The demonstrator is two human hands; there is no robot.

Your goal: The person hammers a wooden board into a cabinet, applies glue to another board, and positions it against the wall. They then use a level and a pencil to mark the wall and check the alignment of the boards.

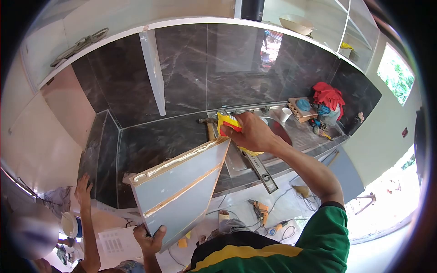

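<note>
A pale panel [182, 193] with wooden strips across its face stands tilted in front of me. My left hand [150, 239] grips its lower edge, thumb on the face. Along the panel's top edge runs a bead of whitish paste [180, 159]. My right hand [250, 132] is closed on a yellow and red packet [227, 123] at the panel's upper right corner. Behind the packet a hammer [210, 129] lies on the dark counter [154, 141]. A level [260, 172] rests across the counter's front edge, just below my right hand.
A sink [278, 132], a white cup [285, 114], drills [321, 110] and a red cloth [328, 96] are at the right. A shelf divider [152, 68] hangs down above the counter. Another person's hand [83, 191] touches the counter's left end. Corded tools [260, 211] lie on the floor.
</note>
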